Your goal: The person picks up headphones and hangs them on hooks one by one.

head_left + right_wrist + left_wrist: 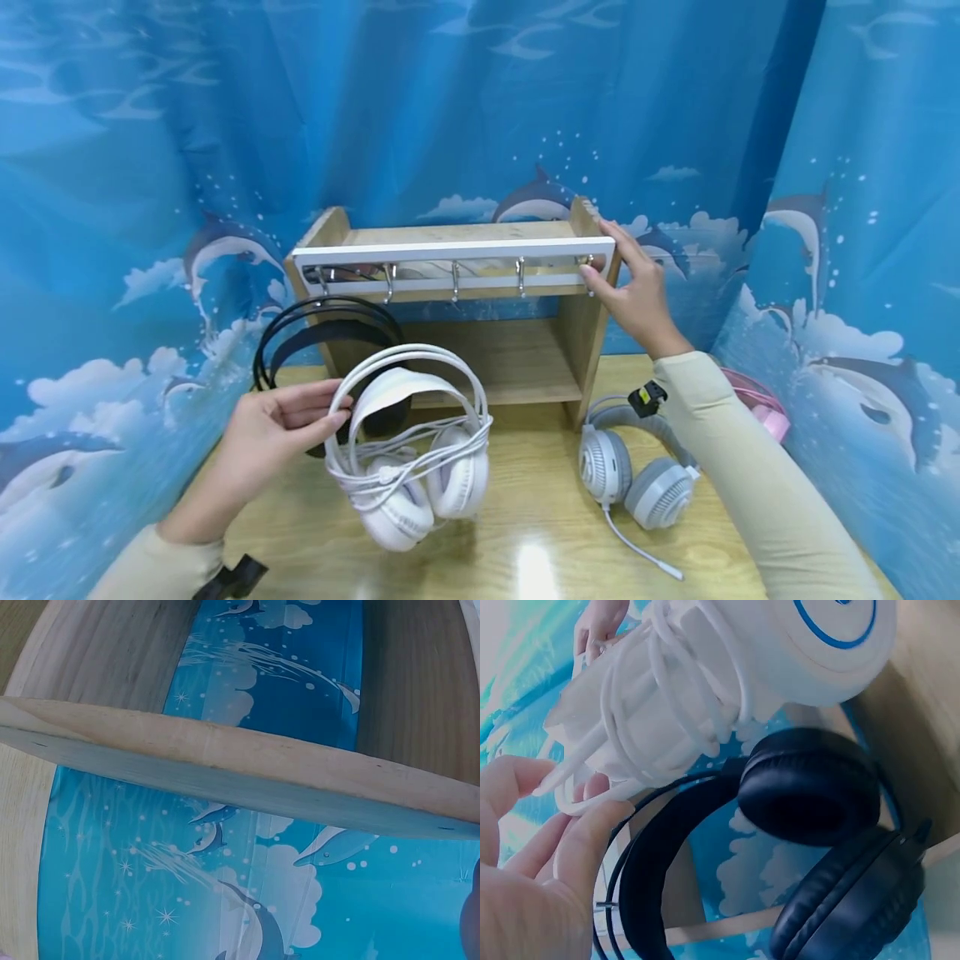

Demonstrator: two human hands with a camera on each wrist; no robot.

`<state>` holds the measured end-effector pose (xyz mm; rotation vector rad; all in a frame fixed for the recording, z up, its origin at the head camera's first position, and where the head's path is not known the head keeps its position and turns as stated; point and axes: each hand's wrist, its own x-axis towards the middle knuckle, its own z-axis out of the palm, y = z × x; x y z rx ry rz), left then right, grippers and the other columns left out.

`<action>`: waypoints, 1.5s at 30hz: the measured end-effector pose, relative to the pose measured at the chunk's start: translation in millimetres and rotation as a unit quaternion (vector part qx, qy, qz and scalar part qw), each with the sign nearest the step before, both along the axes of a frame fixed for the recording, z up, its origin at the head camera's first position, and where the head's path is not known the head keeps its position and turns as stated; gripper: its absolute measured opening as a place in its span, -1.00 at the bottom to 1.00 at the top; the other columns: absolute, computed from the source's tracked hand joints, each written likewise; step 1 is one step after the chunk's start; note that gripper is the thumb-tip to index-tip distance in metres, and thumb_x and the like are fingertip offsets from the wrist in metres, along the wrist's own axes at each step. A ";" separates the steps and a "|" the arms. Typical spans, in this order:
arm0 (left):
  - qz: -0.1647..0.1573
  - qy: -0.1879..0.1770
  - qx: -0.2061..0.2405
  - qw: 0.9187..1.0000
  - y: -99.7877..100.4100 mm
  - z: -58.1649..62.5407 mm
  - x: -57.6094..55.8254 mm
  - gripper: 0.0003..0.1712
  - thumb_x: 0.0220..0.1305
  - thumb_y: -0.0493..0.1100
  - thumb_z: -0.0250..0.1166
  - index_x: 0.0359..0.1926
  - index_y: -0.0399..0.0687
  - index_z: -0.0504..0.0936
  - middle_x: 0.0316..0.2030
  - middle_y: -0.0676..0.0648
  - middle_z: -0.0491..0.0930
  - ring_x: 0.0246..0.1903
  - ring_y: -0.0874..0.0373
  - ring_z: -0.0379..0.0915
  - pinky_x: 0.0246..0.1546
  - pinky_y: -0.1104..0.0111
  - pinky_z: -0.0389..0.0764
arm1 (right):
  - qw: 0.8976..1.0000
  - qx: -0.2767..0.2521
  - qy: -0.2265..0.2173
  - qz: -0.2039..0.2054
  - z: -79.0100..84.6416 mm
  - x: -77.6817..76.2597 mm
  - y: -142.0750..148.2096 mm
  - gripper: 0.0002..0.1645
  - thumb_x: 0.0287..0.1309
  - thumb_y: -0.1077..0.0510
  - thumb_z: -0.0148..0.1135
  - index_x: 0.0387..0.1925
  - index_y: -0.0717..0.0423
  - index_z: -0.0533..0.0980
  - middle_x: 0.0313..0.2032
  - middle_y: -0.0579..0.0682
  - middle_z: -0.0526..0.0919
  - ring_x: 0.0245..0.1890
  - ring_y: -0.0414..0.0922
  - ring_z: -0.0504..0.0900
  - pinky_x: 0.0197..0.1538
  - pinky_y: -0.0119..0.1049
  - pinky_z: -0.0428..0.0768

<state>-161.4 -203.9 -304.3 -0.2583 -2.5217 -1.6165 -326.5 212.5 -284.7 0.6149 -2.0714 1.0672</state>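
Observation:
White headphones [459, 483] hang in the air in front of the shelf, their white cable wound around the earcups and band. My left hand [281, 429] pinches their headband at its left side; the left wrist view shows thumb and fingers on the band [592, 799]. Black headphones [330, 333] hang from the leftmost hook, partly hidden behind the white pair. My right hand [637, 300] grips the right front corner of the wooden shelf [588, 342], thumb at the front near the end hook and fingers along the side panel. The right wrist view shows the wooden side panel [225, 754].
A white rail [450, 252] with several metal hooks [455, 281] runs across the shelf's front. Grey-white headphones [651, 492] with a microphone lie on the wooden table [525, 500] at right. Something pink [768, 417] shows behind the right sleeve. Blue dolphin-print curtains [450, 108] surround the table.

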 end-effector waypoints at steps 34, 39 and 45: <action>0.014 -0.003 0.116 0.993 -34.5 33.2 -45.2 -0.39 0.13 -0.19 0.42 0.17 -0.36 0.48 -0.30 0.18 0.73 -0.23 0.38 0.64 -0.24 0.58 0.58 | 1.000 -0.009 -0.002 0.008 -0.9 0.6 -0.2 -0.26 0.17 0.16 0.31 0.37 -0.01 0.29 0.38 0.01 0.28 0.39 -0.06 0.21 0.34 0.08 0.25; 0.023 -0.013 0.052 0.998 -34.0 30.9 -47.8 -0.30 0.18 -0.08 0.38 0.24 -0.36 0.41 -0.28 0.27 0.70 -0.20 0.44 0.60 -0.23 0.57 0.59 | 1.000 -0.009 -0.002 0.005 -1.0 0.0 0.2 -0.27 0.18 0.14 0.30 0.37 -0.02 0.29 0.38 -0.03 0.28 0.38 -0.08 0.21 0.34 0.07 0.26; 0.013 -0.034 0.055 0.998 -30.2 27.2 -50.2 -0.26 0.18 -0.09 0.39 0.27 -0.39 0.36 -0.28 0.25 0.70 -0.21 0.42 0.61 -0.22 0.53 0.60 | 1.000 -0.005 -0.003 0.001 -1.9 0.2 0.3 -0.26 0.19 0.11 0.31 0.38 -0.03 0.28 0.38 -0.07 0.28 0.39 -0.13 0.20 0.34 0.05 0.27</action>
